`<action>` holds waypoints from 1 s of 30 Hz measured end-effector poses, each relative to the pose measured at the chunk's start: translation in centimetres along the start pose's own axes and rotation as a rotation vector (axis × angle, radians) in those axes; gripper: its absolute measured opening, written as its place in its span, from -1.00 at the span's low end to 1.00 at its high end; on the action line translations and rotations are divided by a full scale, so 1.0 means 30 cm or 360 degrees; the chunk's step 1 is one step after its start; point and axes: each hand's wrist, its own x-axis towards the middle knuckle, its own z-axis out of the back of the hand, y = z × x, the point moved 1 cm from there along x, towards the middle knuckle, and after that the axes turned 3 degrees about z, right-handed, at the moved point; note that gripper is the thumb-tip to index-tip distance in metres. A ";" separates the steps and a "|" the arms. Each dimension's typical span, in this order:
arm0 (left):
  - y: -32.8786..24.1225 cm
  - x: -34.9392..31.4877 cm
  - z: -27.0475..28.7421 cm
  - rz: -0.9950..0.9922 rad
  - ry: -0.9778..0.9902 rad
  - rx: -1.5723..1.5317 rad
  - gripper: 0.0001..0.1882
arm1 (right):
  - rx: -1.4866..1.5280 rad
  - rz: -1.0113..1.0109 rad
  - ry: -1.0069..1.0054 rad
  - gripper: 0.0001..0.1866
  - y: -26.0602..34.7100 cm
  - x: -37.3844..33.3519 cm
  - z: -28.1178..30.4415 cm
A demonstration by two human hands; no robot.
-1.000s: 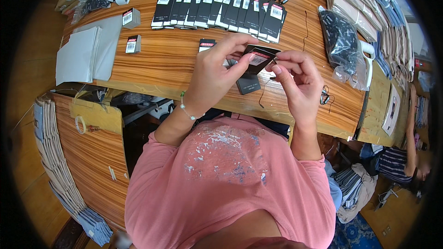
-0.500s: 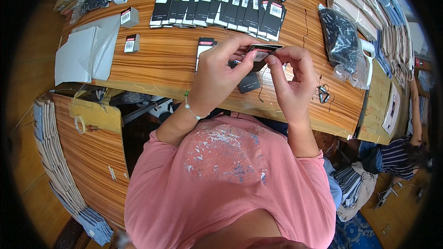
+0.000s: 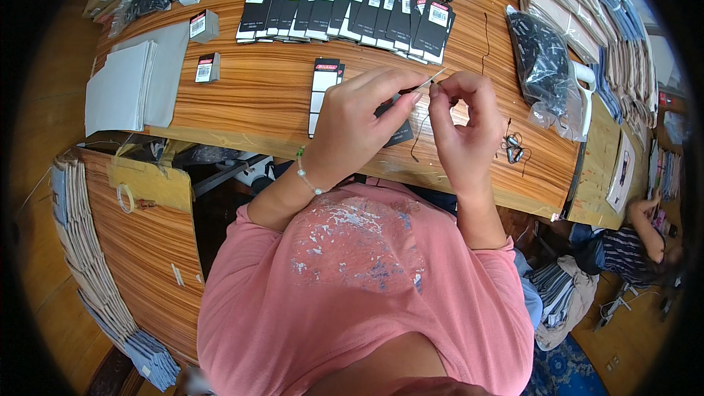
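My left hand [image 3: 359, 114] pinches a hang tag [image 3: 434, 78], turned nearly edge-on, between thumb and fingers. Close on its right, my right hand [image 3: 469, 114] pinches a thin black string [image 3: 421, 136] at the tag's edge; the string's tail dangles below. Whether it passes through the tag is hidden by the fingers. Under my hands a black tag [image 3: 401, 134] lies on the wooden table [image 3: 271, 95]. Left of my left hand are white-and-black tags [image 3: 323, 84]. Farther off, a fanned row of black tags [image 3: 323, 11] has strings attached. A few loose strings [image 3: 515, 150] lie right of my right hand.
Two small stacks of labels [image 3: 207, 67] and white sheets [image 3: 117, 88] stand on the left. On the right are a plastic bag of black strings [image 3: 541, 51] and folded garments [image 3: 572, 0]. More garments [image 3: 95, 257] line the left side. Another person [image 3: 631, 253] is at far right.
The tag in my left hand has turned from showing its face to nearly edge-on. My right fingers have closed in at its edge. The other person's arm has moved.
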 end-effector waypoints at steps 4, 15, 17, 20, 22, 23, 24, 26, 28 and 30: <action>-0.001 0.001 0.005 0.0052 0.0041 -0.0074 -0.81 | 0.0539 -0.0343 -0.0058 -0.86 -0.030 -0.016 -0.008; 0.004 0.010 0.020 -0.0031 0.0130 0.0072 -0.82 | 0.0937 -0.0654 0.0067 -0.80 -0.055 -0.011 0.005; -0.007 0.002 0.022 -0.0026 0.0097 0.0126 -0.83 | 0.1096 -0.0762 0.0143 -0.78 -0.055 0.003 0.021; -0.007 0.010 0.033 -0.0365 0.0020 0.0334 -0.82 | 0.1082 -0.0791 0.0287 -0.75 -0.074 0.002 0.036; -0.003 0.017 0.041 -0.0572 -0.0015 0.0457 -0.80 | 0.1014 -0.0771 0.0369 -0.77 -0.068 0.008 0.041; -0.001 0.019 0.043 -0.0607 -0.0021 0.0490 -0.80 | 0.0981 -0.0761 0.0411 -0.78 -0.066 0.009 0.042; 0.001 0.021 0.046 -0.0642 -0.0026 0.0523 -0.80 | 0.1043 -0.0791 0.0399 -0.79 -0.067 0.010 0.039; 0.003 0.032 0.063 -0.0759 0.0007 0.0671 -0.81 | 0.1164 -0.0851 0.0374 -0.82 -0.071 0.010 0.032; 0.006 0.041 0.069 -0.0885 0.0040 0.0787 -0.82 | 0.1321 -0.0993 0.0301 -0.86 -0.073 0.005 0.014; 0.008 0.041 0.071 -0.1017 0.0074 0.0875 -0.83 | 0.1471 -0.1132 0.0268 -0.89 -0.085 -0.007 0.003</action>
